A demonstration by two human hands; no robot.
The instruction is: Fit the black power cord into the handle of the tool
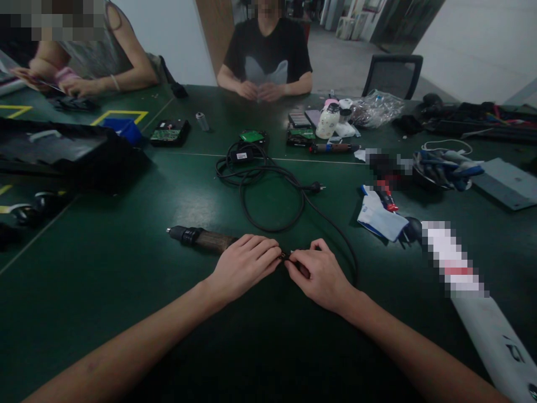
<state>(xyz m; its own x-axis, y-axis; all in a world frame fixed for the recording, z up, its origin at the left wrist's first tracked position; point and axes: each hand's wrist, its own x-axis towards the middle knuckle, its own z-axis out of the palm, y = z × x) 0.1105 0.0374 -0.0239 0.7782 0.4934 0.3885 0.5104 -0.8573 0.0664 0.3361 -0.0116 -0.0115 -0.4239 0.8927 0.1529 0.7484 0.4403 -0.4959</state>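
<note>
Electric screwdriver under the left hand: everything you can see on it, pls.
The electric screwdriver is slim, with a small silvery tip, a black nose and collar, and a brown, dull-looking body. It lies on its side on the green table, tip pointing left. The left hand wraps over its rear, hiding that part. The right hand pinches a small dark piece near that end; whether they're joined, can't tell.

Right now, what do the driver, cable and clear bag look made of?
Driver: probably plastic, matte brown body with little shine; bright tip suggests metal.
Cable: likely rubber or PVC sheath, dull black, lying in smooth loops.
Bag: thin plastic film, glossy, crinkled and see-through.
</note>
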